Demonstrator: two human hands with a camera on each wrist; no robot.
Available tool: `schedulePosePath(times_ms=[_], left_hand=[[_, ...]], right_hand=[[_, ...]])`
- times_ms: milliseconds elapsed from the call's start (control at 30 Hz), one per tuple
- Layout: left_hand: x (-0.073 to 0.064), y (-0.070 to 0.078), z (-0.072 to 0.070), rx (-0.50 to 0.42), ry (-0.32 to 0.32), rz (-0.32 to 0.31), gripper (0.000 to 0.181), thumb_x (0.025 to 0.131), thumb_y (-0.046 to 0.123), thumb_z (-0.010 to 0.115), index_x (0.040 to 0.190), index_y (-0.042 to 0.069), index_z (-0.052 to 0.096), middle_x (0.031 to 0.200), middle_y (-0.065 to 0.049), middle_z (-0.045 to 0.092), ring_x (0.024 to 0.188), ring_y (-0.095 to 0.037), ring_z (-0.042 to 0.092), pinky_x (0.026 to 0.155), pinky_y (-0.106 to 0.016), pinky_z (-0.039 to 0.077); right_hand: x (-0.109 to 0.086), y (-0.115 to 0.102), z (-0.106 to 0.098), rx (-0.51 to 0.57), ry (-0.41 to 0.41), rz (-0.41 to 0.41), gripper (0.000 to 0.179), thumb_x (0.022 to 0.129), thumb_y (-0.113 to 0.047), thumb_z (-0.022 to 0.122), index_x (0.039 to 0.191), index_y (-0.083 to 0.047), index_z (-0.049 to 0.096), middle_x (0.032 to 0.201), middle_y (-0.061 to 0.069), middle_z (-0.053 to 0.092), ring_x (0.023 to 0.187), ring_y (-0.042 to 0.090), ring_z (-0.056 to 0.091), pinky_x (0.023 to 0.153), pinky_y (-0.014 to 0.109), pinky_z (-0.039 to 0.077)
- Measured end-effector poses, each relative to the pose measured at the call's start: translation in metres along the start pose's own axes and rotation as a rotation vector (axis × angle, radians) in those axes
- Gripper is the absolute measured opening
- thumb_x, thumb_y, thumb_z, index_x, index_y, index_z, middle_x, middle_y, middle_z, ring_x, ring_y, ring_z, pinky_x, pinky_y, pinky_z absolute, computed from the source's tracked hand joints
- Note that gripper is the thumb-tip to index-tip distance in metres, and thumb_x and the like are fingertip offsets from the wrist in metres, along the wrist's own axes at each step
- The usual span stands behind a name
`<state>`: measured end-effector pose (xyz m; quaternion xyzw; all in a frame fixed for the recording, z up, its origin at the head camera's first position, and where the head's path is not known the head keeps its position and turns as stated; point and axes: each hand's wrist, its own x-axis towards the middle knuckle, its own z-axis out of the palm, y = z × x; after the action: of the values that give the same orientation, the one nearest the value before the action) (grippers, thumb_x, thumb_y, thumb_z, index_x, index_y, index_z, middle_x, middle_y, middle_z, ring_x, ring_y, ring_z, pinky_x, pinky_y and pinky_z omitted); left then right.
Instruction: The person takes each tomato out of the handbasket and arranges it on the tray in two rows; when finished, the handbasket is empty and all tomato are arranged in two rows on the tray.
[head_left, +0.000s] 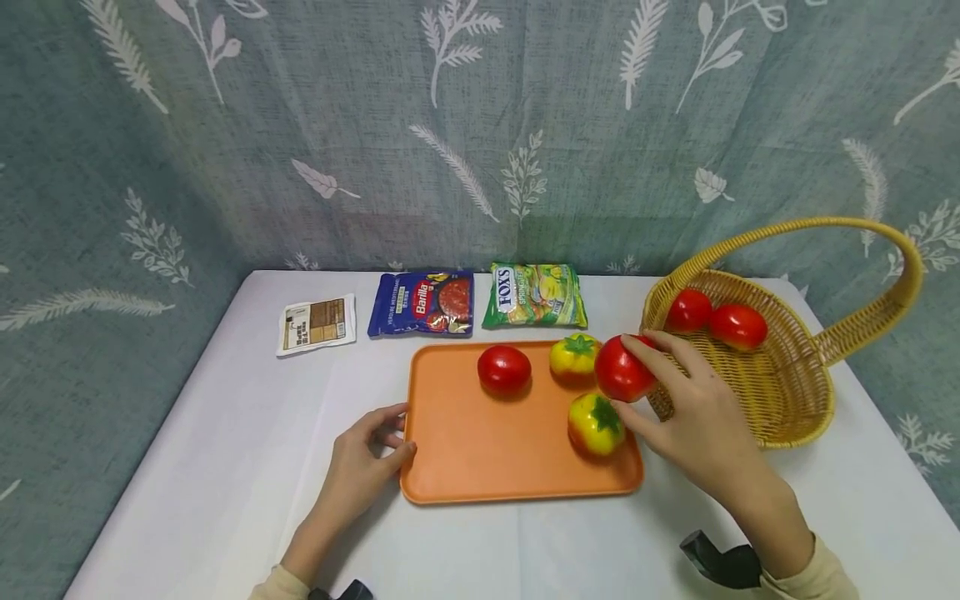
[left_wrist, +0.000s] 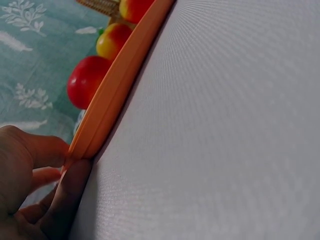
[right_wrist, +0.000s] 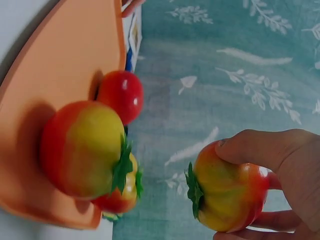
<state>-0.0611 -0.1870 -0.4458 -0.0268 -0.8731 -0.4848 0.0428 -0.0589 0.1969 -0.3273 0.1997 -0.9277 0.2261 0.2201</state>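
Right hand [head_left: 705, 412] pinches a red-yellow fruit [head_left: 622, 371] while left hand [head_left: 358, 462] grips the orange tray [head_left: 487, 462].

A small studio-like setting, viewed from afar
I saw leaf-printed grey-green cloth [head_left: 555, 108] walling a white tabletop [head_left: 202, 467] on three sides, with glossy fruit [head_left: 504, 370], a wicker basket [head_left: 783, 392] and food packets [head_left: 405, 307] arranged as if staged; what room lay beyond, I could not tell.

Downward head view, close wrist views, tray [head_left: 487, 450] common.
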Motion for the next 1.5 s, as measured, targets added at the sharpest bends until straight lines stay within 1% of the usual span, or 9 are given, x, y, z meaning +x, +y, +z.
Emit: schedulePosePath(times_ms=[233,467,567,733,800,1000,1233,1400,1500], left_hand=[[-0.001,-0.001,0.002,0.017,0.003,0.014,0.053,0.077,-0.002,0.08,0.127,0.008,0.067,0.101,-0.002,0.068,0.08,-0.01,0.064,0.081,-0.027,0.046],[-0.001,0.0,0.001,0.03,0.009,0.017,0.053,0.077,-0.002,0.08,0.127,0.009,0.067,0.1,-0.002,0.068,0.079,-0.01,0.064,0.079,-0.026,0.046],[-0.001,0.0,0.0,0.024,0.008,0.007,0.053,0.077,-0.002,0.08,0.128,0.009,0.067,0.101,-0.002,0.068,0.08,-0.01,0.064,0.079,-0.027,0.046],[-0.001,-0.001,0.001,0.002,0.005,-0.008,0.054,0.077,-0.004,0.08,0.128,0.009,0.067,0.101,-0.003,0.068,0.08,-0.011,0.064,0.078,-0.027,0.046],[-0.001,0.0,0.001,-0.002,0.005,-0.008,0.054,0.077,-0.004,0.08,0.128,0.008,0.067,0.101,-0.003,0.068,0.08,-0.012,0.064,0.077,-0.027,0.046],[-0.001,0.001,0.0,0.001,0.003,-0.001,0.054,0.077,-0.004,0.08,0.128,0.009,0.067,0.102,-0.003,0.068,0.08,-0.011,0.064,0.078,-0.027,0.047],[0.001,0.0,0.001,0.009,0.015,0.015,0.053,0.076,-0.004,0.08,0.127,0.008,0.067,0.1,-0.002,0.068,0.079,-0.01,0.064,0.079,-0.026,0.046],[0.0,-0.002,0.002,0.019,0.021,0.018,0.053,0.076,-0.003,0.08,0.126,0.007,0.067,0.099,-0.001,0.068,0.079,-0.009,0.064,0.08,-0.024,0.046],[0.0,-0.001,0.003,0.029,0.021,0.004,0.053,0.076,-0.002,0.081,0.126,0.008,0.068,0.099,0.0,0.068,0.078,-0.008,0.064,0.08,-0.024,0.046]], right_hand=[[0.001,-0.004,0.006,-0.014,0.007,-0.055,0.073,0.069,-0.021,0.09,0.135,-0.01,0.061,0.132,0.02,0.056,0.112,0.038,0.059,0.084,0.055,0.053],[0.002,-0.01,0.008,-0.018,-0.006,-0.063,0.076,0.068,-0.022,0.091,0.137,-0.012,0.06,0.134,0.019,0.055,0.117,0.037,0.057,0.088,0.056,0.051],[0.003,-0.013,0.01,-0.014,-0.003,-0.082,0.075,0.069,-0.023,0.09,0.137,-0.013,0.06,0.133,0.019,0.055,0.112,0.036,0.059,0.085,0.053,0.053],[0.006,-0.018,0.015,-0.027,-0.02,-0.085,0.074,0.069,-0.026,0.091,0.135,-0.014,0.061,0.133,0.018,0.055,0.105,0.034,0.061,0.079,0.049,0.055],[0.006,-0.02,0.017,-0.027,-0.03,-0.079,0.075,0.068,-0.026,0.091,0.135,-0.014,0.061,0.134,0.017,0.054,0.107,0.034,0.06,0.079,0.05,0.055],[0.008,-0.025,0.024,0.012,-0.028,-0.108,0.073,0.068,-0.023,0.091,0.134,-0.014,0.062,0.133,0.016,0.055,0.107,0.033,0.06,0.079,0.05,0.055],[0.01,-0.026,0.031,0.032,-0.041,-0.153,0.07,0.071,-0.024,0.089,0.134,-0.012,0.061,0.134,0.016,0.054,0.116,0.033,0.057,0.086,0.05,0.053],[0.009,-0.029,0.039,0.047,-0.072,-0.154,0.07,0.071,-0.025,0.089,0.134,-0.012,0.062,0.133,0.018,0.056,0.116,0.035,0.058,0.087,0.051,0.053],[0.008,-0.032,0.044,0.046,-0.1,-0.157,0.069,0.072,-0.027,0.088,0.134,-0.013,0.061,0.133,0.017,0.056,0.115,0.033,0.059,0.087,0.049,0.054]])
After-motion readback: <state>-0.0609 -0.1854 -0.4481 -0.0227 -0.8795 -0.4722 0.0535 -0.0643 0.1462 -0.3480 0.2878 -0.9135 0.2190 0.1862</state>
